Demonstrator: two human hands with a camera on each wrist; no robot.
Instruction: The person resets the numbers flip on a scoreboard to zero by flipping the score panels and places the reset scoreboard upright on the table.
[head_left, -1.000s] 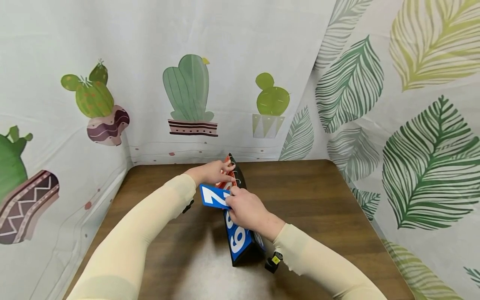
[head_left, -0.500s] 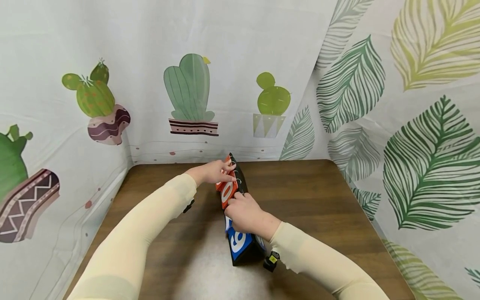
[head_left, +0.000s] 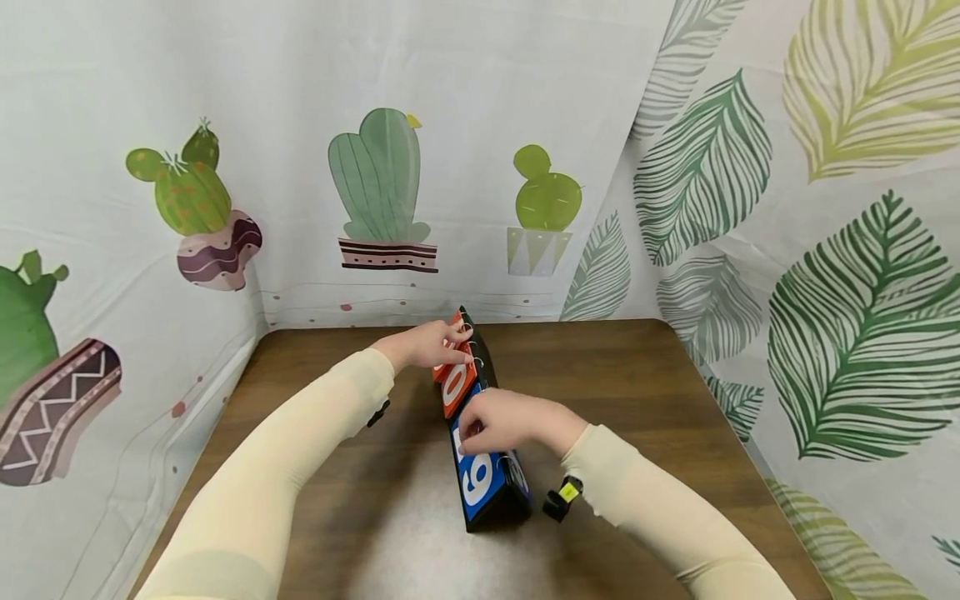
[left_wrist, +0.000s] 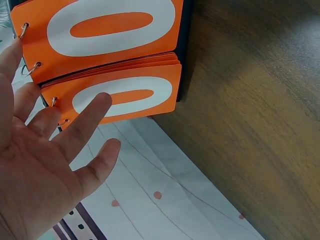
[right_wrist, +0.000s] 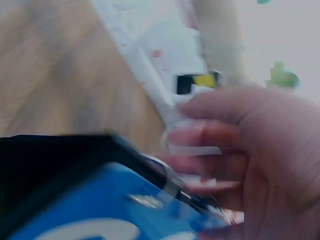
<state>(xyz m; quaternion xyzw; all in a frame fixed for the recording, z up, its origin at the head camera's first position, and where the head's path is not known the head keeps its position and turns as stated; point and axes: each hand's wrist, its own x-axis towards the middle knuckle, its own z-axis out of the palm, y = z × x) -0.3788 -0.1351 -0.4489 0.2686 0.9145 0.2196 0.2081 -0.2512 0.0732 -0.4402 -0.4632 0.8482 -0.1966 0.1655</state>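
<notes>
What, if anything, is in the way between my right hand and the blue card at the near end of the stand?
Nothing visible. In the head view, your right hand is over the next blue card along, beside the near-end blue card; your left hand is farther back, at the orange-red cards.

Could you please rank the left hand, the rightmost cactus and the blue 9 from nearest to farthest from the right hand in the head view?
1. Blue 9: just below the right hand in the picture.
2. Left hand: up and to the left.
3. Rightmost cactus: well above, on the backdrop.
</notes>
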